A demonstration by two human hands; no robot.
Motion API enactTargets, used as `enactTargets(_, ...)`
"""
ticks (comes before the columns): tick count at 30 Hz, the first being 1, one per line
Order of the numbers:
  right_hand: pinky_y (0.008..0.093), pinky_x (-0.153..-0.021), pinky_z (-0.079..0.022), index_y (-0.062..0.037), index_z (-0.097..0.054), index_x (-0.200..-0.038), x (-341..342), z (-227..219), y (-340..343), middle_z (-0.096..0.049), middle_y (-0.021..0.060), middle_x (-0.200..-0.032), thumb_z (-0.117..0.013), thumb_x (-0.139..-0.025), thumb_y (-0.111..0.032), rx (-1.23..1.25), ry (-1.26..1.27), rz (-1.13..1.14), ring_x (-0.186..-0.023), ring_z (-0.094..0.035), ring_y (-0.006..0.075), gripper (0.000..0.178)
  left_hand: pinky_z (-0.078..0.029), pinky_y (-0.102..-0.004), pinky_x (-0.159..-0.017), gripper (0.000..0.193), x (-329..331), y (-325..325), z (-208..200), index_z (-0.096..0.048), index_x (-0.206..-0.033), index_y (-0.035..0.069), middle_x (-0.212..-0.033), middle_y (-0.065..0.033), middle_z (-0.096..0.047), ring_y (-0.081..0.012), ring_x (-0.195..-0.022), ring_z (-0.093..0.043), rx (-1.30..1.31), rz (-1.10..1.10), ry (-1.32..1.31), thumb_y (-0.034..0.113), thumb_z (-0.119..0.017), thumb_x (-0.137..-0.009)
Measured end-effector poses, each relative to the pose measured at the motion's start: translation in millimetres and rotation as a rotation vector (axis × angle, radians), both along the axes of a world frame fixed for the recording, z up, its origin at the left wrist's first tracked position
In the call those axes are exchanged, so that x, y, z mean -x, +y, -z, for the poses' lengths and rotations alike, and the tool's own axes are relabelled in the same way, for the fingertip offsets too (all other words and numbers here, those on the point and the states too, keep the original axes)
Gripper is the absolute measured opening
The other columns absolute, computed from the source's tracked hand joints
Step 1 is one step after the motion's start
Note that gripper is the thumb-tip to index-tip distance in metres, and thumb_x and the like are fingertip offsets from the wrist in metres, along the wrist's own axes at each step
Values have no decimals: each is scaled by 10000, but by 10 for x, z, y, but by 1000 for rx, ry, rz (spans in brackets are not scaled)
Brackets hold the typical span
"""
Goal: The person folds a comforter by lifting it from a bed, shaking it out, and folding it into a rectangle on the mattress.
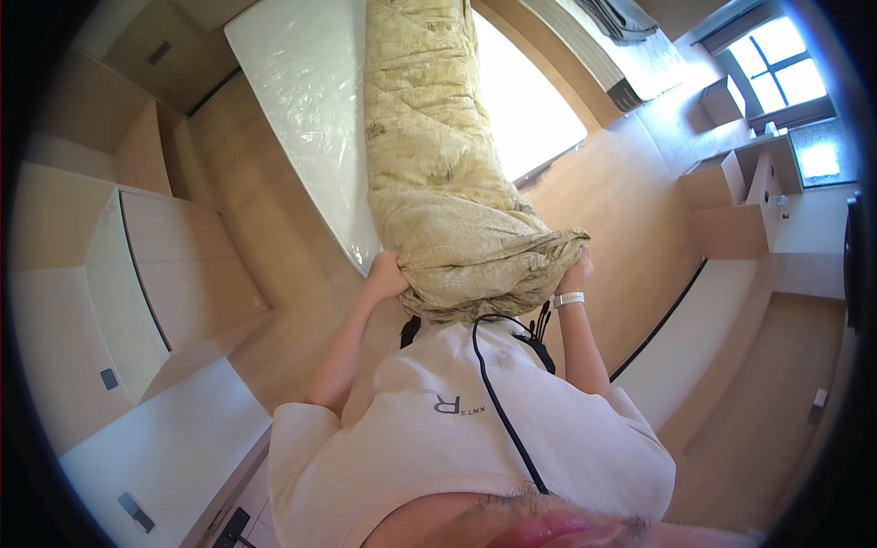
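Note:
A long yellow-beige patterned quilt (434, 137) stretches away from me over a white mattress (297, 100) with a shiny plastic cover. Its near end hangs bunched in front of my body. My left hand (387, 276) is closed on the quilt's left near corner. Over at the right corner, my right hand (575, 270) grips the gathered edge; a fold of cloth hides part of its fingers. A pale watch band (568, 299) circles my right wrist. Both hands hold the near end raised at about waist height.
A second bed (617, 55) with a dark folded cloth stands beyond a wooden bed edge at the far right. Pale cabinets (187, 265) line the left. Wooden floor (621, 210) runs along both sides. A black cable (498, 393) hangs down my shirt. A window (776, 64) is at the upper right.

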State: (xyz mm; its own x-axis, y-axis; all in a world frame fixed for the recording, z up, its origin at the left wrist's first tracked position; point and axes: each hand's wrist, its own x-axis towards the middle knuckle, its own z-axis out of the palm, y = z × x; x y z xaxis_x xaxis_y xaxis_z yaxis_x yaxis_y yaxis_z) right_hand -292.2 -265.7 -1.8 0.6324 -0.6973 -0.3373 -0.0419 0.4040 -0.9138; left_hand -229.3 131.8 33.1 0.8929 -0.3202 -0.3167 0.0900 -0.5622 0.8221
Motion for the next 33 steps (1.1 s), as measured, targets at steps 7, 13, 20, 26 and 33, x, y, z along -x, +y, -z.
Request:
enactTargets(7,318,-783,-501,94,-647,-1100,-1646,337,-263,-680,106,-1013,-625,-950,-294,61,138,-74,-881,-607,168,417,-504,-374,-884,466,-1155,-199,577,-662,-1177,35,-1155,-212,-676,-306,-1054,-659,32,-114,57,312,-703,-805)
enactTargets(13,320,-828,-526,6,-648,-1171,-4434,-600,-787,-686,75,-1085,-544,-989,-317,63,12,-508,-949,-645,167,385,-505,-334,-744,354,-3628,-168,-95,-692,-1124,31,-1029,-48,-695,-154,-843,-632,177,-200,389,255,-597,-867)
enactTargets(20,401,-867,-531,-37,-615,-1176,-8003,-2244,-612,-674,115,-1103,-576,-947,-444,122,-242,-777,-993,-649,245,468,-501,-453,-902,395,-7484,-282,-1598,-596,-1134,-7,-1166,-195,-643,-291,-1058,-623,712,-1018,-199,295,-568,-881)
enactTargets(26,531,-1116,-282,-75,-439,-1427,-8088,-1294,75,-442,171,-1472,-533,-926,-537,1473,-490,-591,-1370,-381,350,688,-329,-506,-1096,589,-6476,-1100,-695,-522,-1317,92,-1370,-148,-526,-357,-1312,-442,-531,-178,-1038,257,-694,-779)
enactTargets(33,547,-1189,-134,-39,-270,-1519,-6042,1601,290,-278,129,-1584,-547,-895,-352,1636,-50,-1004,-1481,-218,261,751,-389,-537,-1069,793,-4777,-859,1554,-368,-1476,108,-1610,-130,-199,-392,-1424,-288,-783,-151,-430,205,-730,-777)
